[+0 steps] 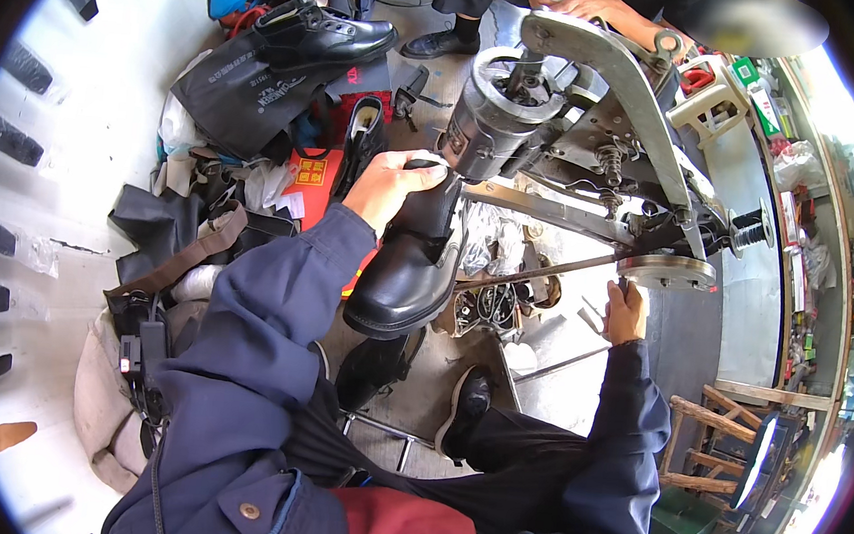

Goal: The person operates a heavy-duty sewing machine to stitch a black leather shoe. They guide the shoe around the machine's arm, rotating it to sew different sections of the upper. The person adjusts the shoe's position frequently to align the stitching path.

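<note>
Clearly, the metal machine [582,144] is the largest thing before us, its round head above and its narrow arm below. Next comes the black bag [216,85], lying on the heap to the left. Along its upper right edge rests a black boot [329,43], laced. The black shoe [400,290] is at the left end of the machine's arm, just under the round head, with its toe directed to us; whether the arm enters it, we cannot tell. Below the arm, to the right of the shoe, we find an open box [456,322] of small things. The flat wheel [667,273] sits at the machine's right end. Our left hand [385,191] holds the shoe by its upper part, thumb on top. Our right hand [628,313] has curled fingers near the wheel's left edge; we cannot tell if they grip something.
</note>
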Available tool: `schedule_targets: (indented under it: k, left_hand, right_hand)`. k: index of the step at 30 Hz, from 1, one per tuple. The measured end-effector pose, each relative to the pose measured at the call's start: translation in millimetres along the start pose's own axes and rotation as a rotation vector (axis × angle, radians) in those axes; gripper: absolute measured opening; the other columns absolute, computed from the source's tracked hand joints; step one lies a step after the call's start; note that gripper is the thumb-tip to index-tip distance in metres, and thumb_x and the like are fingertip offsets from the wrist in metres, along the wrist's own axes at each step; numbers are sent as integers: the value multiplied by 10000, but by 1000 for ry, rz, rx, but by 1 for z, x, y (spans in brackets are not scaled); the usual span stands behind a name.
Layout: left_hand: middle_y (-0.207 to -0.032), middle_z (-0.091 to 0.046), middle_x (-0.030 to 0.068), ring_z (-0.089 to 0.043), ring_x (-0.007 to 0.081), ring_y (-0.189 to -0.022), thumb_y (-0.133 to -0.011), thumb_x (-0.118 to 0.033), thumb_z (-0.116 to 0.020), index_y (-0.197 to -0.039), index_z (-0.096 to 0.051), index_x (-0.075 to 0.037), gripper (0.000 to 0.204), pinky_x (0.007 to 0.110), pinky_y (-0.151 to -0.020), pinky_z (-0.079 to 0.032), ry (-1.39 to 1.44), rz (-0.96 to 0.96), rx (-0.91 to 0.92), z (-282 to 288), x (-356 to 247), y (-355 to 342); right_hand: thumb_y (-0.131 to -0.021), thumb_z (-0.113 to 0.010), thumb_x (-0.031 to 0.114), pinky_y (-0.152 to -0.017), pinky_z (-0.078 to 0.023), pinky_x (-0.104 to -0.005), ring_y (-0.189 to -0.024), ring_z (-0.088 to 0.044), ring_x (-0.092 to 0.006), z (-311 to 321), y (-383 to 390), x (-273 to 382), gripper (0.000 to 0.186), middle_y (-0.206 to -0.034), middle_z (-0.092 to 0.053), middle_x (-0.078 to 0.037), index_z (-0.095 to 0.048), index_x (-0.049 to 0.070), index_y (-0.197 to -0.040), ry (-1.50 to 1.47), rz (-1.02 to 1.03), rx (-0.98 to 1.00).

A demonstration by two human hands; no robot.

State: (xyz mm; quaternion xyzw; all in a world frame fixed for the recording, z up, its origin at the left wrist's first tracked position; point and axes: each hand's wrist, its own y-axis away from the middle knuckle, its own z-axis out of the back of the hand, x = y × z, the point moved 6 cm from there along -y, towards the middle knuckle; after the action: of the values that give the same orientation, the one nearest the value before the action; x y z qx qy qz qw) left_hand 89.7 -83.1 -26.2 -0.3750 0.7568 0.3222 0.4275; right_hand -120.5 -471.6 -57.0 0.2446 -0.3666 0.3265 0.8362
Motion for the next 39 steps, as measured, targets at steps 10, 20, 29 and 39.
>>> schedule_targets:
  k: [10, 20, 29, 39]
  left_hand:
    - [-864, -664, -6, -595, 75, -813, -923, -122, -670, -928, -681, -37, 87, 233, -798, -451, -40, -33, 0, -2, -3, 2]
    - [-838, -662, -15, -589, 68, -785, -926, -85, -639, -858, -655, -64, 73, 235, -800, -452, -13, -80, -47, -5, -2, 3]
    - [-926, -660, -33, -575, 61, -896, -953, -142, -645, -963, -666, -56, 89, 234, -906, -409, -23, -71, 28, -8, -4, 3]
    - [-1007, -690, -13, -597, 67, -957, -945, -116, -651, -1120, -683, -34, 196, 234, -946, -415, -22, -73, 26, -8, -4, 3]
  right_hand:
    - [-941, -611, 152, -477, -406, -313, -514, -507, -132, 138, -31, 1, 143, -638, -553, -79, -613, 12, -973, 158, 294, -550]
    - [-971, -619, 198, -446, -474, -292, -504, -578, -142, 15, 6, 28, 244, -630, -578, -58, -594, -28, -1059, -307, 160, 172]
    - [-983, -579, 94, -389, -347, -278, -437, -446, -105, 96, -43, -31, 66, -634, -506, -9, -589, 47, -938, 2, 65, -410]
    - [-992, -596, 197, -432, -378, -263, -479, -492, -90, 91, -5, 52, 206, -615, -523, -8, -577, 43, -858, -225, 395, -251]
